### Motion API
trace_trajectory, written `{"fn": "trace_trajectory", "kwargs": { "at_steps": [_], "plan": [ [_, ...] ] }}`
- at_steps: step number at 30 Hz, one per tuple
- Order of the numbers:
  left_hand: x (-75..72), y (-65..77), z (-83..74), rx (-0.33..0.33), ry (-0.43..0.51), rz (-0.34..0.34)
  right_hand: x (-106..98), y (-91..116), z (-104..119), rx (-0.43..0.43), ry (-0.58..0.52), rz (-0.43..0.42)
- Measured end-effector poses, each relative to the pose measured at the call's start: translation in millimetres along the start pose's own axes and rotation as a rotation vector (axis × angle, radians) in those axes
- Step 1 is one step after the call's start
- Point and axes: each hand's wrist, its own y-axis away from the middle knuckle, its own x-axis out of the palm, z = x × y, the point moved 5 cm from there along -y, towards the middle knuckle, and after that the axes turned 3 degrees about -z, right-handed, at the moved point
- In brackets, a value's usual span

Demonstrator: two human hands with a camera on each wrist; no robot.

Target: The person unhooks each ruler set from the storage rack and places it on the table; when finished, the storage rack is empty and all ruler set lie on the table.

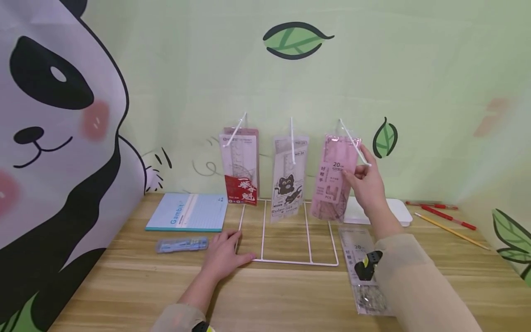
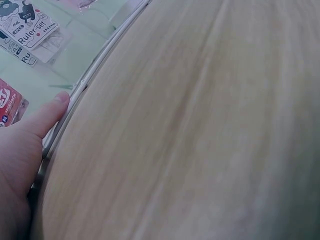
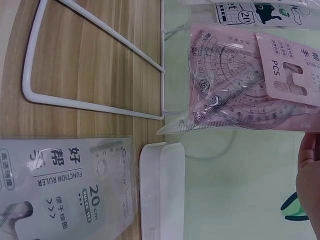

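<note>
Head view: the right hand (image 1: 367, 184) pinches the edge of a glossy pink ruler packet (image 1: 332, 177), thumb on its front. That packet is upright at the rack's right prong; its hang hole is too small to make out, so it seems threaded there. Through the soft plastic, the right wrist view shows a rounded protractor and pointed set squares. The left hand (image 1: 226, 253) grips nothing, resting relaxed at the front left corner of the white wire rack (image 1: 290, 262), whose thin rods form a rectangular base. A flat clear packet (image 3: 75, 185) lies near the rack's right side, on a smooth wood-grain tabletop (image 1: 282, 299). Behind rises a pale green, faintly creased backdrop (image 1: 199, 69) printed with leaves and a large panda (image 1: 74, 152).
</note>
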Motion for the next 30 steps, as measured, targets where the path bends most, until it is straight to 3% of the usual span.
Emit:
{"fn": "trace_trajectory", "kwargs": {
  "at_steps": [16,30],
  "plan": [
    [0.8,-0.9,0.9,0.001,0.005,0.006,-8.5,13.9,-0.4,-0.023,-0.029,0.054],
    [-0.4,-0.2,-0.7,0.003,0.016,0.006,-22.7,32.5,3.8,-0.104,0.003,0.090]
  ]
}}
